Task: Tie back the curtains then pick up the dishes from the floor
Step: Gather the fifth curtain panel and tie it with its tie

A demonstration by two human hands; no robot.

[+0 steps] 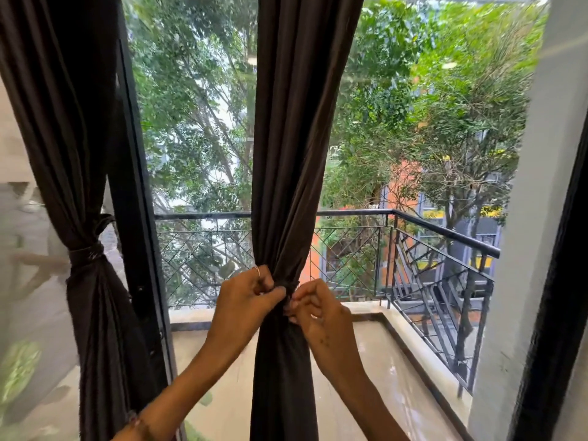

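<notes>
Centre frame: left hand (245, 297) and right hand (313, 308) both pinch tie around gathered middle curtain (292, 154); left-side curtain (79, 186) already tied

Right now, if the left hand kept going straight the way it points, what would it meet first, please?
The left hand points right, already at the middle curtain; pushing on, it would likely meet the right hand just across the bunched fabric, though depth is unclear.
</notes>
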